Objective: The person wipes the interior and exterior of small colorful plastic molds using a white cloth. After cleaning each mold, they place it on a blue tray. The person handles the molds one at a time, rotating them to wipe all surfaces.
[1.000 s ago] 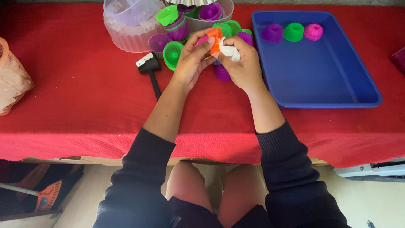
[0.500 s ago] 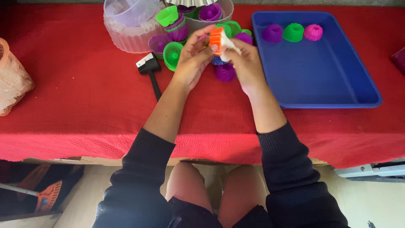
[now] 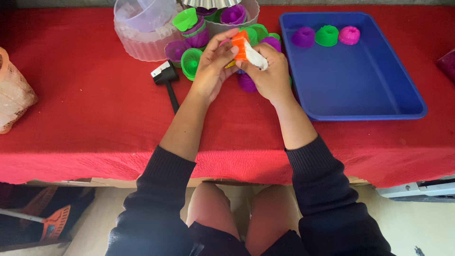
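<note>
My left hand [image 3: 211, 71] holds a small orange cup-shaped mould [image 3: 240, 45] by its side, above the red tablecloth. My right hand [image 3: 270, 76] presses a white cloth [image 3: 256, 58] against that mould. Both hands meet over a heap of green and purple moulds [image 3: 192, 61] lying on the cloth. A purple mould [image 3: 246, 83] lies partly hidden under my right hand.
A blue tray [image 3: 360, 90] at the right holds a purple, a green and a pink mould at its far end. Clear plastic tubs [image 3: 142, 28] with more moulds stand at the back. A black-handled tool [image 3: 167, 80] lies left of my hands; an orange basket [image 3: 12, 95] sits far left.
The orange mould has turned in my hands and the white cloth has shifted along it; both hands stay in the same spot.
</note>
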